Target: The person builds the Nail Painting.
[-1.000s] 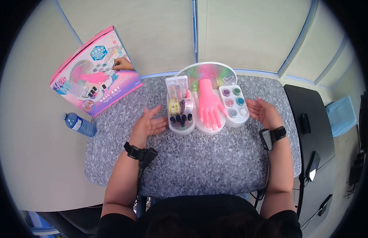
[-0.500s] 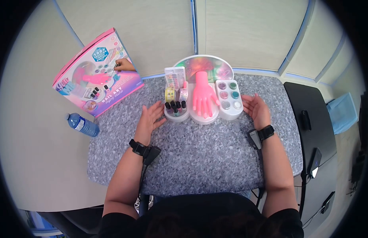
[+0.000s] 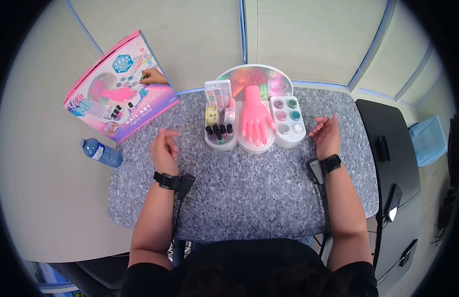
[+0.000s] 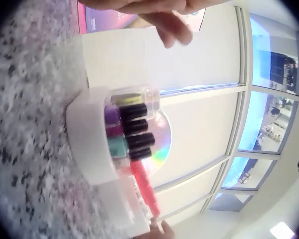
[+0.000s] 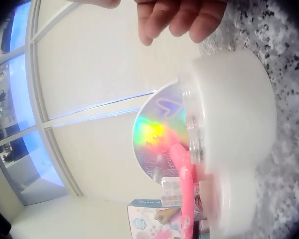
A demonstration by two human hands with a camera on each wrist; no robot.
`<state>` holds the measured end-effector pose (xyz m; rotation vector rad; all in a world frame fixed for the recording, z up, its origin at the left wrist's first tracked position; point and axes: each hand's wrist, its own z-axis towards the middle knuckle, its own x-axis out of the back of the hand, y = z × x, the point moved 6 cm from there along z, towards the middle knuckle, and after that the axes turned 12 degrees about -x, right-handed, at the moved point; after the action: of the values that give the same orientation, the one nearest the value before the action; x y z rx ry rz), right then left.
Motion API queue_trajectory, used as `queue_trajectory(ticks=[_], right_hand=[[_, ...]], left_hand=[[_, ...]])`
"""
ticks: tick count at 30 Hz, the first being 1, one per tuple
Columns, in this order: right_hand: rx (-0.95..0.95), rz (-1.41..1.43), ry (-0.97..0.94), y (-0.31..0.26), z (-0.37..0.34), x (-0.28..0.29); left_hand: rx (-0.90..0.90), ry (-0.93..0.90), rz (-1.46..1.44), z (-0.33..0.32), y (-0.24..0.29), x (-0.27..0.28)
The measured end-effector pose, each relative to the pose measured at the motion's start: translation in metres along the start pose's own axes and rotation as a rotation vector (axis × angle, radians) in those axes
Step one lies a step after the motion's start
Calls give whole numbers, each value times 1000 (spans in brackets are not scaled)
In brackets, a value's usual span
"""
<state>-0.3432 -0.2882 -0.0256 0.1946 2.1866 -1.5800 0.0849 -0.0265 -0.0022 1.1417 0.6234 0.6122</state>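
Note:
A white nail-art stand sits toward the back of the table, a pink model hand lying palm down at its middle. Its left tray carries several nail polish bottles with black caps, two rolls of stickers and a clear case. Six glitter pots fill the right tray. My left hand hovers to the left of the stand, apart from it, fingers loosely bent around nothing. Just off the right tray is my right hand, also holding nothing, its fingers relaxed.
The kit's printed box stands at the back left, with a blue water bottle lying in front of it. A shiny curved backboard rises behind the model hand. Beyond the right table edge are a dark surface and a blue-lined bin.
The stand shifted back toward the wall between the first two frames, with both hands beside it. Since then my left hand has drawn away leftward and my right hand slightly rightward.

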Motion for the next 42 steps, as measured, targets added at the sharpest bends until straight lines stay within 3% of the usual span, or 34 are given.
queue_trajectory(ticks=[1,4,18,20,23,25,28,30,32,33,34,36,37,38,40,42], right_hand=[[26,19,11,-1,-1,0],[41,41,24,-3,-1,-2],[46,123,7,-9,0,1],[54,155,18,-18,5,13],[216,362,87,-71,14,67],[273,497,179,-98,16,123],[330,568,391,-108,22,228],[405,320,568,-129,6,267],[721,-49,894,-159,-4,302],[763,-225,1025,-164,-10,315],[760,-225,1023,-164,-27,296],[202,-1189,1673,-174,-81,223],[67,-1237,1619,-167,-75,232],[57,-1233,1621,-165,-73,238],[-324,-1335,1429,-156,-61,254],[-333,-1352,1393,-153,-60,254]], left_hand=[[-74,81,-55,2,5,4],[-67,187,-119,4,8,5],[-133,106,-38,1,4,-4],[-130,102,-35,1,4,-4],[-67,94,-54,3,-3,0],[25,160,-207,4,-7,4],[35,154,-207,5,-10,4],[47,143,-208,4,-13,2],[51,144,-208,4,-13,1],[51,153,-199,3,-13,0],[52,163,-189,2,-13,0],[73,155,-193,0,-11,-1],[94,143,-199,0,-11,-2],[95,136,-193,1,-11,-1],[110,117,-218,3,-16,1],[123,128,-225,4,-21,2]])
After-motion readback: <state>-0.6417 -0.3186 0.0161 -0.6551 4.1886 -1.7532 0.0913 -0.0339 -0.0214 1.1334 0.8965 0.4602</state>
